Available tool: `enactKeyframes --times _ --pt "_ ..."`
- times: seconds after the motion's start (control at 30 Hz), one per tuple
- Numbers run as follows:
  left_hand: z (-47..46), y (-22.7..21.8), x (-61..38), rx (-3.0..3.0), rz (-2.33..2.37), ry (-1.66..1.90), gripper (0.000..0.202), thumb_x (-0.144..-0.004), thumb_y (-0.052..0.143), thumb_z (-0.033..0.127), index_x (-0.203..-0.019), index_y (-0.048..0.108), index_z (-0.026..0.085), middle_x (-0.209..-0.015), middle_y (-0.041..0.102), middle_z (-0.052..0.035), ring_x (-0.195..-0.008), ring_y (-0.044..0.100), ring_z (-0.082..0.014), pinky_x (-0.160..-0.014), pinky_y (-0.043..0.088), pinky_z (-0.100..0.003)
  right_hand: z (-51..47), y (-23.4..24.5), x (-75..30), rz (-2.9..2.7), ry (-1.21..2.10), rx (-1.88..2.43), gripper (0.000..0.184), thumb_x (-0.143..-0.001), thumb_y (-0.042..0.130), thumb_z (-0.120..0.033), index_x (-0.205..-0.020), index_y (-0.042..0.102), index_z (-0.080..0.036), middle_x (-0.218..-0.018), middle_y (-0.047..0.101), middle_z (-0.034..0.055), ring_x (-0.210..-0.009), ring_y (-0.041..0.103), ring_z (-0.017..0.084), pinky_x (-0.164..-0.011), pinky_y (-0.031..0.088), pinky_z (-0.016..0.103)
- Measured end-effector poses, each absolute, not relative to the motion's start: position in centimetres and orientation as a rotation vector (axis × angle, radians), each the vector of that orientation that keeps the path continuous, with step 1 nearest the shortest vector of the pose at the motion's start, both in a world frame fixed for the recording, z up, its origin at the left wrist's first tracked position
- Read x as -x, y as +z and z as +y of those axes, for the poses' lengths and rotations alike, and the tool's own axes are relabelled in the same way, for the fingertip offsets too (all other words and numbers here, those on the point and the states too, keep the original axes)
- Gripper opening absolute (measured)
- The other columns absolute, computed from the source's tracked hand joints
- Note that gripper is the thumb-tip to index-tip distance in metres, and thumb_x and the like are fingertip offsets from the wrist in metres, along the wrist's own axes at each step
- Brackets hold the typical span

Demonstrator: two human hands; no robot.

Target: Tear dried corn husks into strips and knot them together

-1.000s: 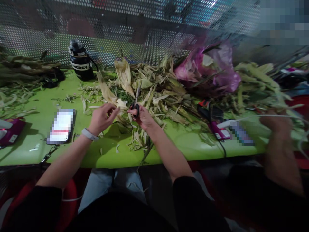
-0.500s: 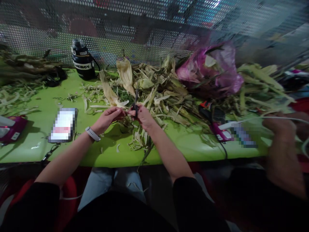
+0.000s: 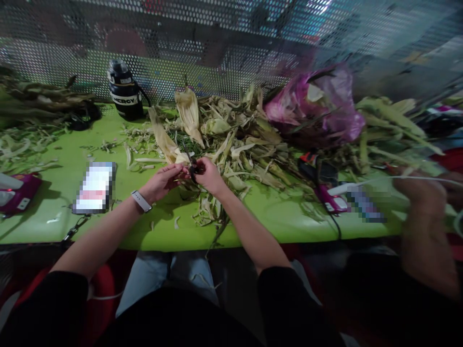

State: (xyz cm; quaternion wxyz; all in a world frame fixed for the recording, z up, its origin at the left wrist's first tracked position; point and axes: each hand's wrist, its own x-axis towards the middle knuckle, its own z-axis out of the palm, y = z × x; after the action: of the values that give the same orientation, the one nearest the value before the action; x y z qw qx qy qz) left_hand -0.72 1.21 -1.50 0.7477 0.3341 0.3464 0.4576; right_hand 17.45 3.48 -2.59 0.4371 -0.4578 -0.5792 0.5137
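In the middle of the green table, my right hand [image 3: 207, 174] grips a pair of dark scissors [image 3: 188, 153], their blades pointing away and slightly left. My left hand [image 3: 164, 180], with a white band on its wrist, is closed just beside them, fingertips pinching the pale end of a corn husk [image 3: 183, 158]. The fingers partly hide this piece. Just beyond the hands lie a dry corn husk [image 3: 162, 137] and another upright bundle of husk [image 3: 188, 113]. Cut husk strips [image 3: 210, 208] lie below my right hand.
A heap of husks [image 3: 253, 144] spreads behind, near a pink plastic bag [image 3: 314, 106]. A dark bottle [image 3: 125, 91] stands by the perforated metal panel [image 3: 217, 43]. A phone [image 3: 94, 187] lies left. At right are a magenta device [image 3: 331, 198] and another person's arm [image 3: 423, 207].
My right hand and the scissors have shifted left, closer to my left hand. The blades now tilt further left. My left hand has moved only slightly.
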Motion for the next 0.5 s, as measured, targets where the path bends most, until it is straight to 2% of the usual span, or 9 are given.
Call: enactKeyframes --times 0.07,0.17,0.27,0.4,0.5 --pt "1.2 -1.3 0.7 -0.710 0.714 1.012 0.006 -0.082 0.070 0.023 -0.081 0.071 0.017 -0.088 0.072 -0.0029 -0.080 0.069 -0.0114 -0.060 0.052 -0.018 3.6 -2.7 -17.4 -1.422 1.246 1.141 0.049 -0.053 0.082 -0.036 -0.085 0.048 -0.022 -0.083 0.059 -0.0021 -0.079 0.056 0.013 -0.079 0.046 0.029" --pt "1.2 -0.6 0.8 -0.739 0.647 1.057 0.012 -0.085 0.066 0.024 -0.077 0.069 0.016 -0.086 0.072 -0.0037 -0.094 0.070 -0.0152 -0.083 0.056 -0.024 3.7 -2.6 -17.4 -1.406 1.216 1.170 0.054 -0.049 0.084 -0.039 -0.085 0.048 -0.021 -0.080 0.059 -0.0025 -0.073 0.054 0.012 -0.071 0.045 0.027" --pt "1.2 -0.3 1.1 -0.784 0.598 1.095 0.012 -0.084 0.068 0.024 -0.075 0.069 0.015 -0.086 0.072 -0.0038 -0.105 0.068 -0.0177 -0.102 0.049 -0.028 3.4 -1.8 -17.6 -1.420 1.214 1.196 0.055 -0.049 0.085 -0.039 -0.086 0.049 -0.020 -0.079 0.057 -0.0037 -0.062 0.048 0.008 -0.059 0.041 0.023" --pt "1.4 -0.4 1.4 -0.820 0.620 1.142 0.006 -0.079 0.070 0.019 -0.075 0.072 0.015 -0.083 0.073 -0.0040 -0.102 0.069 -0.0176 -0.103 0.048 -0.030 2.5 0.5 -19.2 -1.411 1.135 1.181 0.052 -0.053 0.086 -0.037 -0.088 0.050 -0.021 -0.078 0.058 -0.0045 -0.056 0.044 0.006 -0.050 0.037 0.020" --pt "1.6 -0.5 1.7 -0.861 0.651 1.161 0.005 -0.077 0.071 0.018 -0.075 0.072 0.014 -0.091 0.075 -0.0083 -0.101 0.069 -0.0190 -0.103 0.048 -0.033 1.9 2.3 -21.1 -1.549 1.404 1.157 0.037 -0.070 0.076 -0.047 -0.082 0.054 -0.020 -0.063 0.059 -0.0037 -0.046 0.042 0.007 -0.039 0.028 0.020"
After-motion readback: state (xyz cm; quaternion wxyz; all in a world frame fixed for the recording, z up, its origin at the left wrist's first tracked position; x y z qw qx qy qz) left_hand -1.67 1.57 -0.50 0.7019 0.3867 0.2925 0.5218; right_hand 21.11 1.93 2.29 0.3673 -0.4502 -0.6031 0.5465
